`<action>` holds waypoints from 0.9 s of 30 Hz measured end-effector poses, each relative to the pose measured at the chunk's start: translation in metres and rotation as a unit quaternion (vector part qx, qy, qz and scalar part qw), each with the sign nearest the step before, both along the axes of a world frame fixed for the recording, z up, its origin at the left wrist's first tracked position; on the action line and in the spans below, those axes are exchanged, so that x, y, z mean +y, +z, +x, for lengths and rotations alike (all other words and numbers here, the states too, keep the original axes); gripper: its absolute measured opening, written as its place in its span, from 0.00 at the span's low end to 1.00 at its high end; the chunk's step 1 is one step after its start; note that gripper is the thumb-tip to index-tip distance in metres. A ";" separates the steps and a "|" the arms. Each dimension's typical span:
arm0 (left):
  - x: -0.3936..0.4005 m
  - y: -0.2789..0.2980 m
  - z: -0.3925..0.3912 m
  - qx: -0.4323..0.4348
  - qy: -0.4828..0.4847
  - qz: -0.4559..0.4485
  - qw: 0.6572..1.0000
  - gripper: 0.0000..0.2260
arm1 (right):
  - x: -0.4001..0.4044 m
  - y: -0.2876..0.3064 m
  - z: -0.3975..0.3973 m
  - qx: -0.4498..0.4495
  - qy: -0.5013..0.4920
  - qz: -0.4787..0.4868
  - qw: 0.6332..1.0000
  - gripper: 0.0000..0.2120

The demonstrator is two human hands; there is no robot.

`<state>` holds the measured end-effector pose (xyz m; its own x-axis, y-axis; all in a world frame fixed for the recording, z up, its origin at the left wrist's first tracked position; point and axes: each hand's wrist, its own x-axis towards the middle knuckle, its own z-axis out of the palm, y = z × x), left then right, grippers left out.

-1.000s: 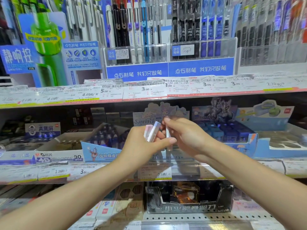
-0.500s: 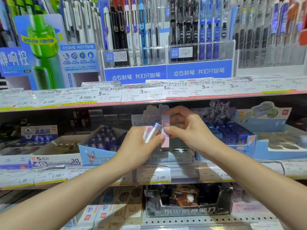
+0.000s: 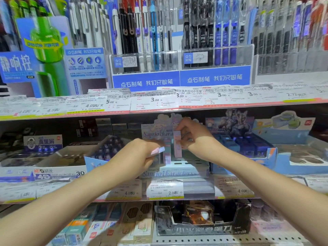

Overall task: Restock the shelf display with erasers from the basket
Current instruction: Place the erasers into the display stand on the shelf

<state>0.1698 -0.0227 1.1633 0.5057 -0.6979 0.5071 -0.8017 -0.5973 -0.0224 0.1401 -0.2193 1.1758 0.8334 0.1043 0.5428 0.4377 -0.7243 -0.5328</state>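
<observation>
Risen toward the pastel cardboard display box [image 3: 174, 170], my right hand [image 3: 196, 134] pinches a pink rectangular eraser [image 3: 177, 145] upright over it, while my left hand [image 3: 140, 153] grips two pale erasers [image 3: 158, 150]

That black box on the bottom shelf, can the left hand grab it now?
Probably not right away. The left hand already grips erasers up at the middle shelf. The black box sits lower with nothing in front of it, so a free hand could likely reach it.
</observation>
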 end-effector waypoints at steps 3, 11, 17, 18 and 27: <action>0.001 -0.001 0.000 -0.008 -0.005 -0.006 1.000 0.16 | -0.002 -0.001 0.003 0.018 -0.007 0.007 1.000 0.11; 0.000 0.005 -0.001 0.012 0.004 0.004 1.000 0.17 | -0.004 -0.013 0.007 -0.050 -0.032 -0.076 0.995 0.04; 0.001 0.006 0.000 0.030 0.018 0.007 0.999 0.11 | -0.004 -0.011 0.000 -0.073 -0.061 -0.163 0.982 0.09; 0.001 0.006 -0.001 0.034 0.022 0.007 0.999 0.10 | -0.004 -0.011 -0.001 -0.061 -0.062 -0.160 0.983 0.09; -0.003 0.016 -0.005 -0.019 0.022 -0.005 1.000 0.18 | -0.005 -0.004 -0.007 -0.042 -0.051 -0.179 0.982 0.12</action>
<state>0.1646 -0.0259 1.1796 0.5151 -0.6707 0.5336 -0.7739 -0.6315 -0.0467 0.1332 -0.2246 1.1715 0.8037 0.2188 0.5534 0.3841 -0.9010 -0.2016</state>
